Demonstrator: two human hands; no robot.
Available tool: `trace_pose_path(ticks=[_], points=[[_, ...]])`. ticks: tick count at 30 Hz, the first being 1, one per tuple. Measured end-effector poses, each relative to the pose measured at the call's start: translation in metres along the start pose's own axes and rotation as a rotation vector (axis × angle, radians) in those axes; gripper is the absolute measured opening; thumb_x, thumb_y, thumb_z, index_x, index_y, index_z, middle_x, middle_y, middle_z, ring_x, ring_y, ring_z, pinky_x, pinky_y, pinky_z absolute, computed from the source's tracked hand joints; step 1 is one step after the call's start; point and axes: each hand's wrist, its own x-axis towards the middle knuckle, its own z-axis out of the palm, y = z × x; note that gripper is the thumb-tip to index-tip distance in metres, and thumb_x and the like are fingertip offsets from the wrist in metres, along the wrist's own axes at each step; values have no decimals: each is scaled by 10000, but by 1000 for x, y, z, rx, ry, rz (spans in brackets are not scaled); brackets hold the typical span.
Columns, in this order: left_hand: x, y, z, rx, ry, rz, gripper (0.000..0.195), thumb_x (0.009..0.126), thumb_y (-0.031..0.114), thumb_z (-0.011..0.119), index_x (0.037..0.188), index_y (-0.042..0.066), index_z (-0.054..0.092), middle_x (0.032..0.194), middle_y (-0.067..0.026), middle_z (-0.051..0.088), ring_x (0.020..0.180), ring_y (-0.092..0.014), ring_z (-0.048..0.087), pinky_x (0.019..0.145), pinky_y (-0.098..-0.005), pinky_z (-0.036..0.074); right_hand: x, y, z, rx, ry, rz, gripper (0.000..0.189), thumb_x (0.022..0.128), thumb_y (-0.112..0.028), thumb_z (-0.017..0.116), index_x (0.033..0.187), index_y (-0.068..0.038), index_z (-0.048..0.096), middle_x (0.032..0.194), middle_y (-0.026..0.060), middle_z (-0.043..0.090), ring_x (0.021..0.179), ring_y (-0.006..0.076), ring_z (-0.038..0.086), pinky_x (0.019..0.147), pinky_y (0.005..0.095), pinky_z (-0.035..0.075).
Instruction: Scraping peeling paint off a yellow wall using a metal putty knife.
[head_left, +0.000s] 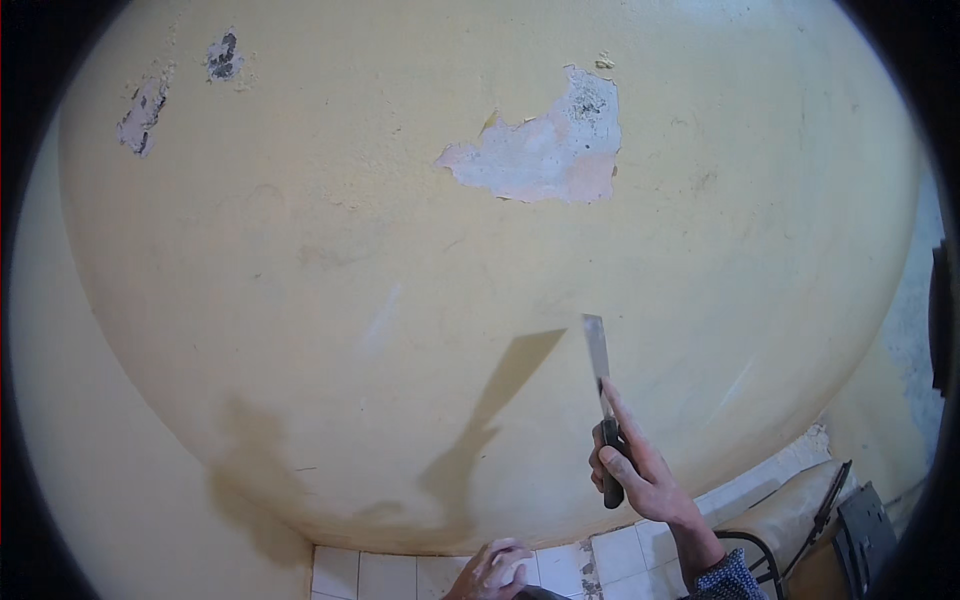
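Note:
My right hand (634, 465) grips the black handle of a putty knife (597, 349), its index finger laid along the metal blade. The blade points up and stands just off the yellow painted wall (480, 270), with its shadow falling to the left. Low in the view, my left hand (495, 571) holds nothing visible, its fingers loosely curled and partly apart. Higher on the wall is a bare patch (544, 157) where the paint has come off, showing pale whitish and pinkish plaster with ragged edges.
Two smaller chipped spots, a long one (142, 112) and a round one (223, 56), mark the wall's upper left. White tiles (388, 574) run along the bottom. At lower right stand a black metal chair frame (754, 547) and a dark panel (866, 529).

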Motion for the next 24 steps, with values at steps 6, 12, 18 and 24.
trace_pose_path(ticks=[6, 12, 18, 24], points=[[-104, -10, -21, -10, -120, -644, 335, 903, 130, 580, 1235, 82, 575, 1172, -157, 603, 992, -344, 617, 853, -433, 516, -37, 28, 43, 449, 224, 374, 559, 1023, -127, 492, 1548, -119, 297, 798, -13, 469, 550, 63, 420, 478, 220, 345], [-157, -70, -59, 429, -65, -501, 328, 899, 120, 589, 1225, 86, 589, 1114, -148, 624, 965, -340, 618, 836, -445, 515, 35, -30, 22, -730, 635, -480, 580, 956, 23, 515, 1511, -36, 356, 683, 98, 535, 561, 116, 438, 525, 256, 386], [-79, -76, -84, 599, 55, -205, 239, 925, 93, 562, 1151, 48, 626, 1131, -170, 625, 998, -372, 608, 845, -438, 513, 101, -63, 21, -1235, 807, -607, 487, 935, -93, 634, 1397, -230, 566, 604, 73, 516, 451, 173, 444, 430, 340, 371], [-70, -73, -59, 350, 94, -260, 229, 955, 123, 536, 1145, 48, 638, 1106, -205, 625, 972, -376, 633, 809, -458, 523, 139, -85, 19, -1333, 848, -543, 472, 942, -128, 617, 1396, -248, 563, 582, 81, 516, 451, 238, 515, 427, 386, 379]])
